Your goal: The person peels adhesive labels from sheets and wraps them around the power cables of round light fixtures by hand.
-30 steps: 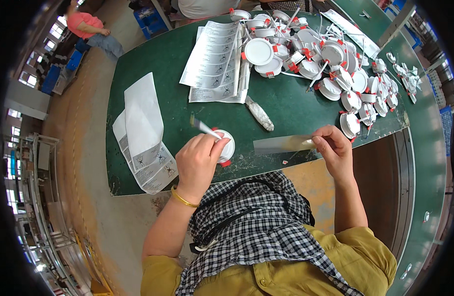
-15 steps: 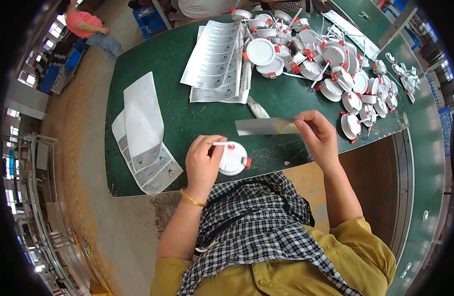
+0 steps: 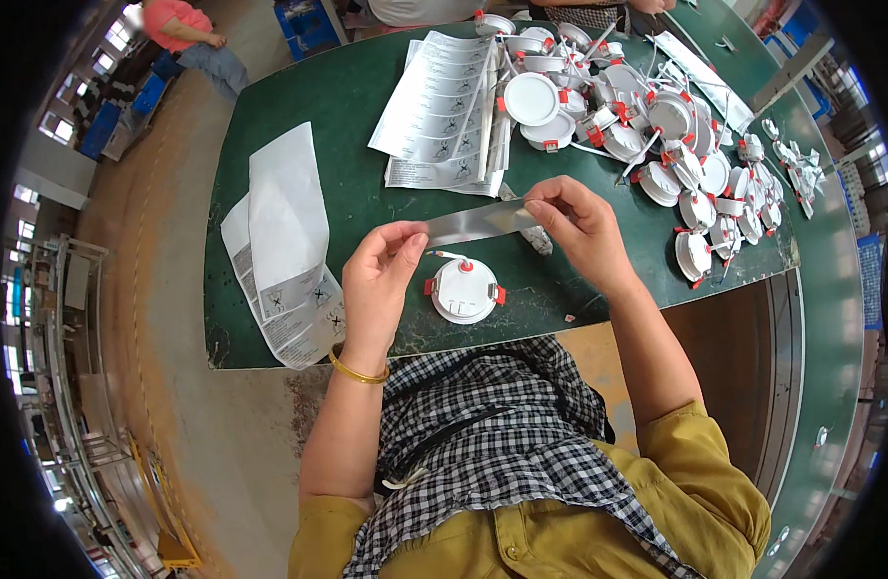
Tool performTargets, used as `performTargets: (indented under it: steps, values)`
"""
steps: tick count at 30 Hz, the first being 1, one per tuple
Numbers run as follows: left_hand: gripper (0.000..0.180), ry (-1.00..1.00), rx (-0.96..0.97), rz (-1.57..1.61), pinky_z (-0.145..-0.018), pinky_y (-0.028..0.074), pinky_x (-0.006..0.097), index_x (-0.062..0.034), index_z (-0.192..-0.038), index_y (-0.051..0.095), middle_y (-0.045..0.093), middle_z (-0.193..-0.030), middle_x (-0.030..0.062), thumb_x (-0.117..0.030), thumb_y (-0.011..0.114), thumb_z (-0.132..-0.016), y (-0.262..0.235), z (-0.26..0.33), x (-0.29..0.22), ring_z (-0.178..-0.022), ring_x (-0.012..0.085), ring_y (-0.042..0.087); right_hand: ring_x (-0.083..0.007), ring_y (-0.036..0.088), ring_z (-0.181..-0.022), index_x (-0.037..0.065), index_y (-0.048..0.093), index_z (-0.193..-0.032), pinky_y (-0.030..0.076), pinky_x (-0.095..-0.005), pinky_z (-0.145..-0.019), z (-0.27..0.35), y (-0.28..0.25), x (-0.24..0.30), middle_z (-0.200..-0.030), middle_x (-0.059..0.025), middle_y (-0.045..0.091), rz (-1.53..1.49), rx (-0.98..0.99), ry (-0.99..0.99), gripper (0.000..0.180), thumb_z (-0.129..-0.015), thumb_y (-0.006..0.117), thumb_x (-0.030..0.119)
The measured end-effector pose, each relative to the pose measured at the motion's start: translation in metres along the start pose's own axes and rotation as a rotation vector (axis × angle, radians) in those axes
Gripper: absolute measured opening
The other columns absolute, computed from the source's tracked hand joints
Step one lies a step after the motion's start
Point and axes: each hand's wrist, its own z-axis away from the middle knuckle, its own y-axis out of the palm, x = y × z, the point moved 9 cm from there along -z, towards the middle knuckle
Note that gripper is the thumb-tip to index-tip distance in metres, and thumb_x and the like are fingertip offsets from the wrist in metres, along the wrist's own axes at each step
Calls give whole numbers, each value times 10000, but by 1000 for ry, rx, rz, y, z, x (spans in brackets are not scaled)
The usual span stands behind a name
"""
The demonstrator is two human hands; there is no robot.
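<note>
Clear plastic sleeve now stretches level between both hands above the green bench; earlier only the right hand held it. Left hand has let go of the round white lamp, now lying just beneath, and pinches the sleeve's left end; right hand pinches the other. Leaflets lie left.

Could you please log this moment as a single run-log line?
left hand: holds one end of clear bag | right hand: holds other end | round white lamp: on green table, below bag
</note>
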Motion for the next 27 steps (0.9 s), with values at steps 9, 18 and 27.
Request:
performTargets:
  steps: [9,18,27]
  values:
    - [184,14,-89,3,-743,442,215,-12,-1013,634,652,-941,12,-151,648,-894,-14,20,1,-837,65,561,-89,537,-711,18,617,-934,452,-239,-658,-1,13,2,-823,-18,621,-46,52,7,93,-875,634,87]
    - [145,44,-163,-14,-737,452,188,5,-971,641,641,-900,9,-110,657,-884,-20,29,-4,-808,48,553,-91,555,-735,19,627,-927,457,-239,-678,-7,18,11,-846,-12,642,-60,45,-68,97,-873,640,99]
    - [152,65,-185,62,-709,447,185,-1,-987,631,616,-880,-3,-123,640,-897,-19,33,-2,-776,46,527,-58,524,-692,27,636,-936,447,-221,-639,-13,19,13,-798,9,627,-41,82,-73,110,-877,645,118]
